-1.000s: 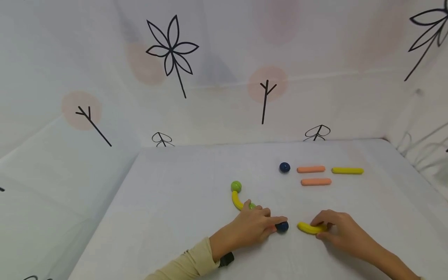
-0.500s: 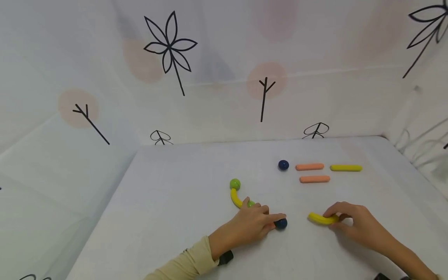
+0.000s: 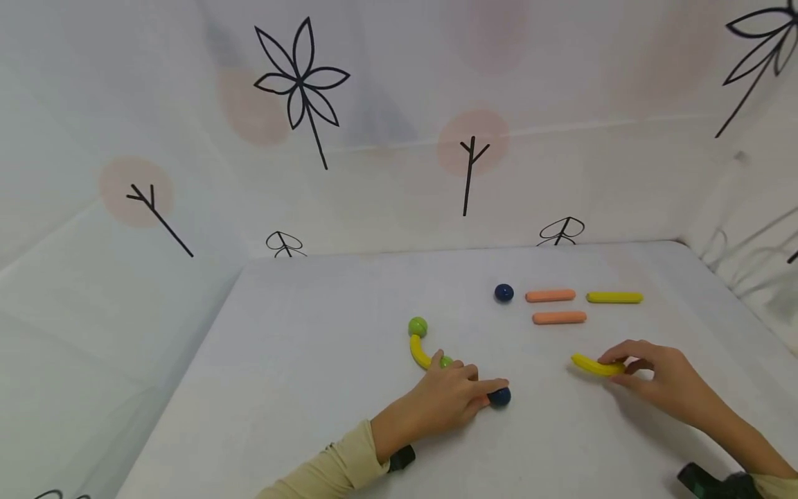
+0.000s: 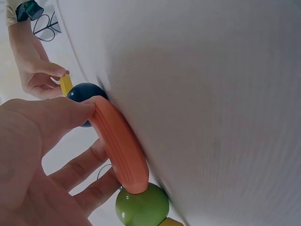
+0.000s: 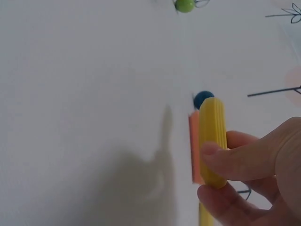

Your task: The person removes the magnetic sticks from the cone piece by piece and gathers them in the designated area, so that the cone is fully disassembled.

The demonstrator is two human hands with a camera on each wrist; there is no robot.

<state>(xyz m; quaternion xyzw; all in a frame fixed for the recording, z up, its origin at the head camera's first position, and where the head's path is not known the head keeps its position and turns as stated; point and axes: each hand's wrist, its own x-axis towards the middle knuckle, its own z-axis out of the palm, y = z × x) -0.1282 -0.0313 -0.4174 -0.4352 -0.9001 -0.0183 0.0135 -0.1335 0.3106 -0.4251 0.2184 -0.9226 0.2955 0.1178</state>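
My left hand [image 3: 430, 402] is low over the white table, thumb and fingers on either side of a curved orange stick [image 4: 120, 146]. This stick lies between a dark blue ball [image 3: 499, 397], which my index finger touches, and a green ball [image 4: 141, 207]. A curved yellow stick [image 3: 419, 352] links that green ball to another green ball [image 3: 418, 327] farther back; their joint is partly hidden by my hand. Off to the right, my right hand [image 3: 667, 374] pinches a second curved yellow stick [image 3: 589, 364] between thumb and fingers, held above the table by its shadow.
Toward the back right of the white table [image 3: 299, 388] lie a dark blue ball [image 3: 503, 292], two straight orange sticks [image 3: 551, 296] and a straight yellow stick [image 3: 614, 297]. A patterned cloth wall [image 3: 386, 194] rises behind the table's far edge.
My right hand has carried the yellow curved stick rightward and back, away from the blue ball near my left hand. My left hand stays in place on the row of pieces.
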